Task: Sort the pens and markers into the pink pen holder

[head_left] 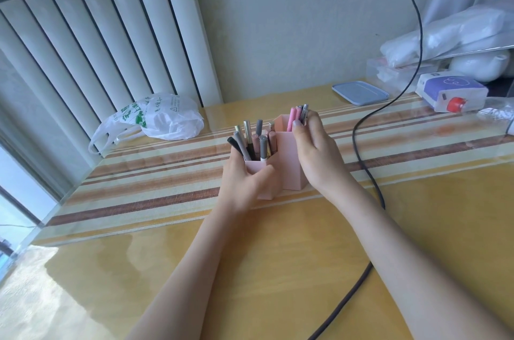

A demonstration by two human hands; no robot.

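Left hand (244, 181) cupped low — right hand (311, 144) pinched, raised

At the centre of the frame a pen holder (289, 164) stands on the surface (278, 270), pens (251, 142) upright in its left compartments. A plastic bag (164, 119) lies to its upper left. A lid (360, 92) and a box (452, 92) sit upper right, a cable (358, 150) trailing between.

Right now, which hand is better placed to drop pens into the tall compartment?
Right hand: it grips a pen bundle beside the tall compartment. The left hand steadies the pink pen holder.
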